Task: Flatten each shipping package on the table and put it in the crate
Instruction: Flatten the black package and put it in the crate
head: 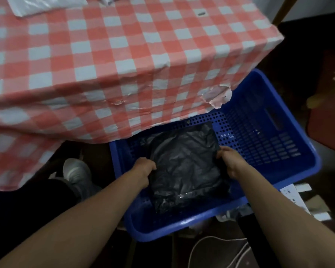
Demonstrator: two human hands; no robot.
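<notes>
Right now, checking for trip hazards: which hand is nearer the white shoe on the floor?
Left. The left hand grips the black package on the edge closest to the shoe; the right hand grips the opposite edge, farther away, over the blue crate.

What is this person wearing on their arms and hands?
Nothing shows: the left hand and right hand are ungloved, and both forearms are bare to the frame edge, with no sleeves, watch or bracelet. Rings are too dim to tell.

One head view only for me: wide-angle, pitched forward and steeply down, past the bench [124, 55] corner into the blue crate [182, 227] below it, close in.
</notes>
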